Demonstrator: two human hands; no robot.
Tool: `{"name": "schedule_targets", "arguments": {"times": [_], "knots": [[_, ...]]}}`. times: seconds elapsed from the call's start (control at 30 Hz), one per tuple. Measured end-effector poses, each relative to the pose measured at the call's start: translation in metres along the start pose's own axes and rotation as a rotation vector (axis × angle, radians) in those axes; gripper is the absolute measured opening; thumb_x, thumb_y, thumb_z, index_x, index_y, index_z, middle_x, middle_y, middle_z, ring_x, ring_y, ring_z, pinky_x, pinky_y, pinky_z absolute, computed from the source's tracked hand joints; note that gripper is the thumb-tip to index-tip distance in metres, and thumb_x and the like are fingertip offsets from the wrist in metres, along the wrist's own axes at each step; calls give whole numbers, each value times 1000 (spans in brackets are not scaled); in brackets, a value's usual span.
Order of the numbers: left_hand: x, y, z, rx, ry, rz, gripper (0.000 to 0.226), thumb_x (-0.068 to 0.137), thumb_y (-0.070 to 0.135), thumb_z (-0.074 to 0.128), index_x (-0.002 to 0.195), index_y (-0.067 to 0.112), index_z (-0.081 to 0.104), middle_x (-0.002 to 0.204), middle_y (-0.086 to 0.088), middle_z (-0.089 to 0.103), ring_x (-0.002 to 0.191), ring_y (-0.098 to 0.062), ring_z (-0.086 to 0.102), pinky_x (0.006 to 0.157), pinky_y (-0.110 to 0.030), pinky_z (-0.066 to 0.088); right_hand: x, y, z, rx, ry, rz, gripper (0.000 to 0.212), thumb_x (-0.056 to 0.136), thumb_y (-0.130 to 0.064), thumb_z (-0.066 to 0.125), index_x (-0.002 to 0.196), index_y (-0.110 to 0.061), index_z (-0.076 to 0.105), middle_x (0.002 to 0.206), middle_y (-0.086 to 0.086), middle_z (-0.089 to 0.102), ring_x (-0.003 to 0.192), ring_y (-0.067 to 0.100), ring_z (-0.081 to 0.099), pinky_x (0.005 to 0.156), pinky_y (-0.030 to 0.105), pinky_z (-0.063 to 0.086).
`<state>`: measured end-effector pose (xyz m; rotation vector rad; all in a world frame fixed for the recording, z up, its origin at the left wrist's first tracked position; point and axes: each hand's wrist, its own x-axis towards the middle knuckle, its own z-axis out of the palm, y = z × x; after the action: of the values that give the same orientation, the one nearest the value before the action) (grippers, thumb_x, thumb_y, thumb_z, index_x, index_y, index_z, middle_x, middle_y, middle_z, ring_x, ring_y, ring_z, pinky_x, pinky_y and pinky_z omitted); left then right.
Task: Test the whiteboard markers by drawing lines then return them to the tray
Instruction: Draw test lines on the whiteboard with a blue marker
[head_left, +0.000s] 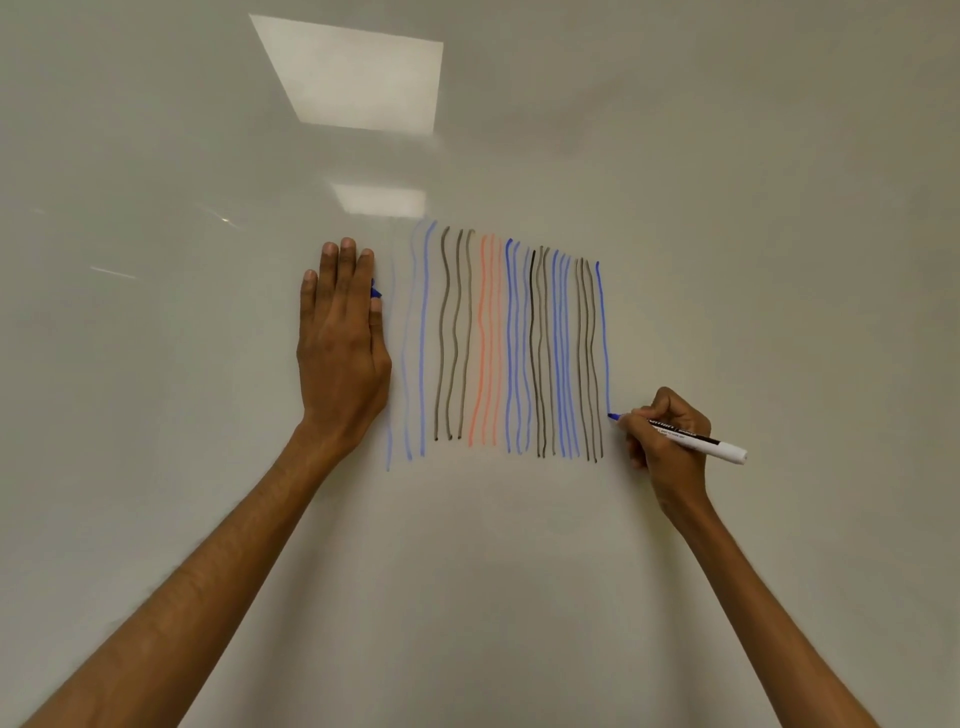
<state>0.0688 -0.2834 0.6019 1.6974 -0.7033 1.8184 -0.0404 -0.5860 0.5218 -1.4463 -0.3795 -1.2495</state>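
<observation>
Forearms (208, 571) up: left hand (340, 343), fingers (347, 265) flat, steadies on whiteboard (727, 156), thumb pinning blue cap (375, 292); right hand (667, 441) pinches blue marker (696, 439) mid-line (603, 332).

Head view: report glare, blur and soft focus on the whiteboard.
Head view: two ceiling-light reflections glare on the whiteboard above the lines, covering none; lines sharp, fainter leftward; right hand and marker in focus; blue cap pinched in the left hand slightly soft.

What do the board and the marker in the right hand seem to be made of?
Whiteboard: a smooth glossy surface, perhaps coated steel or glass; it mirrors ceiling lights. Marker: probably smooth white plastic with a printed black label; its blue tip looks like felt.
</observation>
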Motion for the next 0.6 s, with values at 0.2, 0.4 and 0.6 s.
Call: {"name": "schedule_targets", "arguments": {"times": [0.2,0.4,0.6], "knots": [[0,1,-1,2,11,3,47,107,12,34,153,4,30,161,-13,27,151,-24,18,124,-43,14,-10,14,-10,-53,-45,35,31,65,-29,69,55,-17,42,53,19,40,40,17,38,39,21,33],[-1,1,-1,5,12,3,47,107,11,35,152,3,30,160,-13,27,151,-25,18,124,-43,13,-17,18,-15,-88,-105,77,41,62,-32,70,60,-9,35,53,12,38,42,18,33,38,21,30],[-2,1,0,7,9,7,47,106,9,36,152,3,30,160,-13,27,151,-25,18,124,-43,14,-11,11,-17,-22,-82,170,26,70,-13,65,54,-21,46,47,7,47,37,15,39,35,19,31]]}}
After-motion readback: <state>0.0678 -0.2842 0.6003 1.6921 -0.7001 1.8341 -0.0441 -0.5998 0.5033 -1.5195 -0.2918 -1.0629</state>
